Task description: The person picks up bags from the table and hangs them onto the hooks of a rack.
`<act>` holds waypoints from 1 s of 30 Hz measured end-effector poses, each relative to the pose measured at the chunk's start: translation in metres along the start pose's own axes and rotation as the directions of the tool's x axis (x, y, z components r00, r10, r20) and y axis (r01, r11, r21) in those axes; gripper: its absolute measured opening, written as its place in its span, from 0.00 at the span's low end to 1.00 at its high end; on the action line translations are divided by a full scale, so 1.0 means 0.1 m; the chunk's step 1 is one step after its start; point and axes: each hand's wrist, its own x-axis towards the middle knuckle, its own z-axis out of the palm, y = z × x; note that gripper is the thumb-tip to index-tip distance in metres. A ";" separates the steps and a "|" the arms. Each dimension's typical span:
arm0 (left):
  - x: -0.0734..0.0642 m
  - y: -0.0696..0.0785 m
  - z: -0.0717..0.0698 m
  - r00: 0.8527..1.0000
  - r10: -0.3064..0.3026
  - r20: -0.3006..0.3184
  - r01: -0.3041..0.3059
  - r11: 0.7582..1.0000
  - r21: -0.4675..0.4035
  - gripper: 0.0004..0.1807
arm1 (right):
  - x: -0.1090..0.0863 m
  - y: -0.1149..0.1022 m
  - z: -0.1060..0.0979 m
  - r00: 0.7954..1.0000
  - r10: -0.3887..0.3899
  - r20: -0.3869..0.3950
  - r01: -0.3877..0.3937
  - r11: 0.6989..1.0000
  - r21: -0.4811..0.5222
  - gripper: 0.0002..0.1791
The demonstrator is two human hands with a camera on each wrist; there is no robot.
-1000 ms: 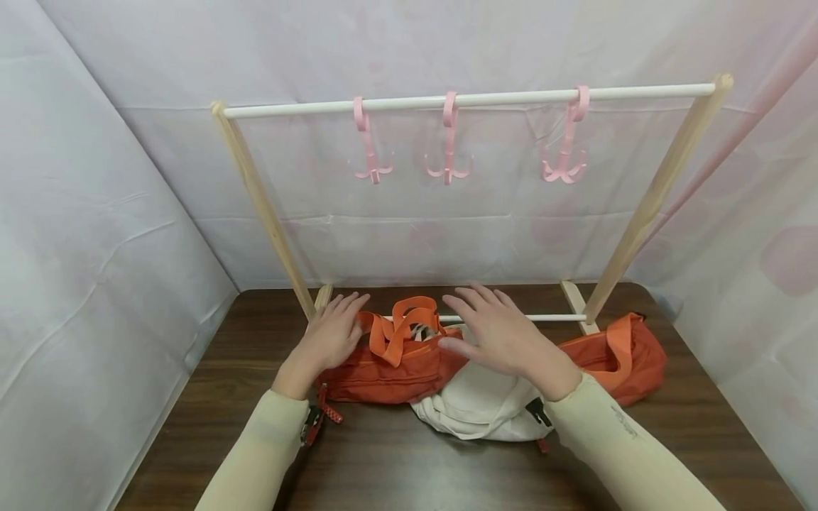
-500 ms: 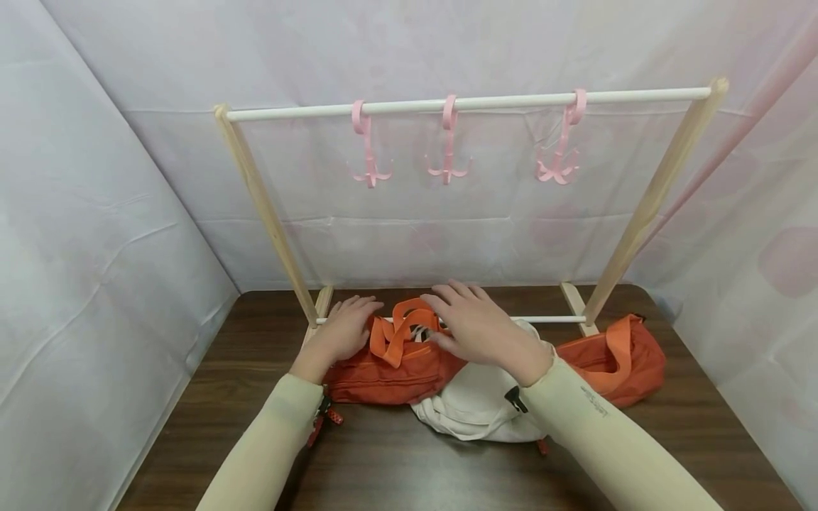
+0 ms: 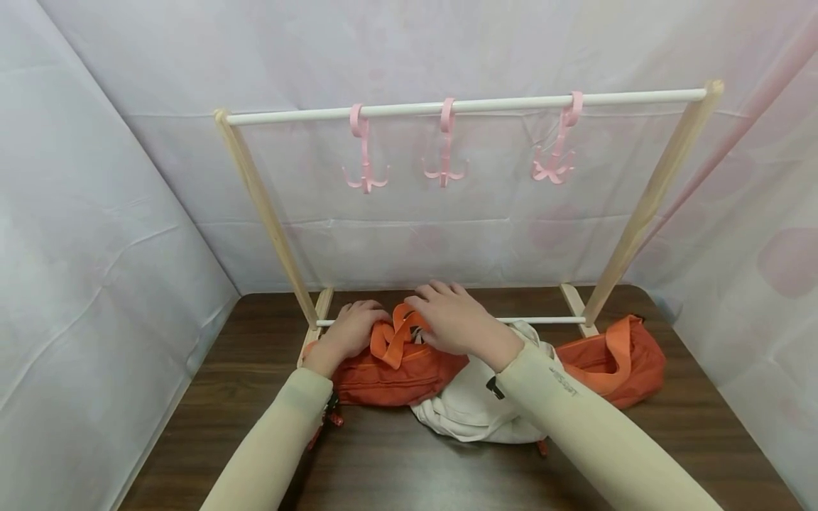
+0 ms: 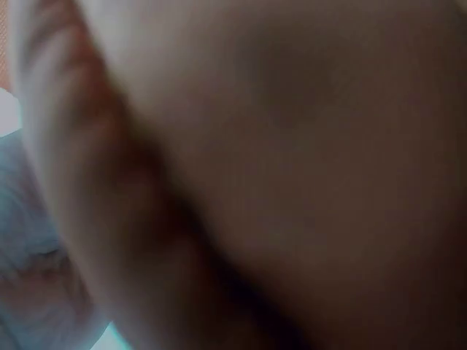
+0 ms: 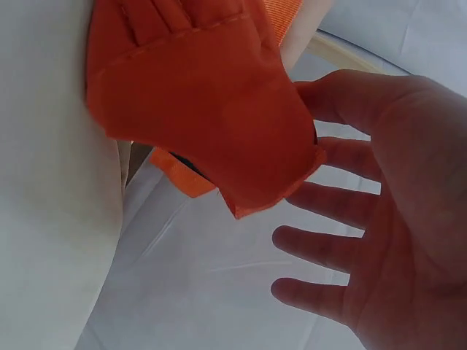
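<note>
The right hand (image 3: 452,319) spreads its fingers at the orange bag (image 3: 399,383) below both hands, against the white bag (image 3: 469,408); the left hand (image 3: 353,330) (mostly hidden) I cannot judge. Any tug might drag the white bag, since they touch.

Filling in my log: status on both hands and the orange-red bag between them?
Left hand at left end of orange-red bag, hold unclear. Right hand beside it, fingers extended. Bag on table. Cream bag crowding its right side.
</note>
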 end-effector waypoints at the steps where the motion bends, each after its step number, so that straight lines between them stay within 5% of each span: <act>1: 0.00 0.00 0.01 1.000 0.002 -0.004 -0.002 1.000 -0.003 0.14 | 0.02 0.00 0.00 1.000 -0.004 0.001 0.004 1.000 0.001 0.33; 17: 0.02 -0.05 0.04 0.992 0.022 -0.123 -0.025 0.999 -0.022 0.06 | 0.31 -0.06 0.08 0.987 0.031 0.160 -0.025 0.999 -0.038 0.40; 30: -0.01 -0.10 -0.01 0.981 0.060 -0.185 -0.062 0.998 -0.003 0.09 | 0.45 -0.10 0.14 0.979 0.013 0.204 -0.009 1.000 -0.023 0.30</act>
